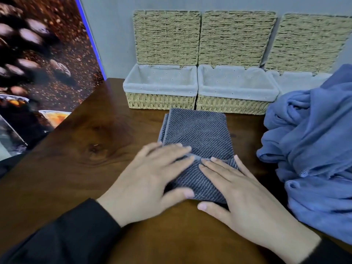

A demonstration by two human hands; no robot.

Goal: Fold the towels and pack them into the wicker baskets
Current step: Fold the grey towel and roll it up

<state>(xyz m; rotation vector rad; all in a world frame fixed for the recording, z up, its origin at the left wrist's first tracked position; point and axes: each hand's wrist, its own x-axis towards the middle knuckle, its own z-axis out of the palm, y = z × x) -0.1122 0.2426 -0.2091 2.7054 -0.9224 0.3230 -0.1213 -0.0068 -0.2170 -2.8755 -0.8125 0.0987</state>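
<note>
A dark grey ribbed towel (pixel 200 132) lies folded on the wooden table (pixel 85 149), just in front of the baskets. My left hand (pixel 150 180) lies flat on its near left part, fingers straight. My right hand (pixel 240 195) presses flat on its near right part, fingers straight, thumb at the near edge. A near flap of the towel is folded over under both hands. Three wicker baskets with white liners stand open at the back: the left basket (pixel 160 101), the middle basket (pixel 232 106) and the right basket (pixel 297 80), which is partly hidden.
A heap of blue towels (pixel 312 149) fills the right side of the table and covers the right basket's front. The basket lids lean upright against the grey wall. A dark picture panel (pixel 38 63) stands along the table's left edge.
</note>
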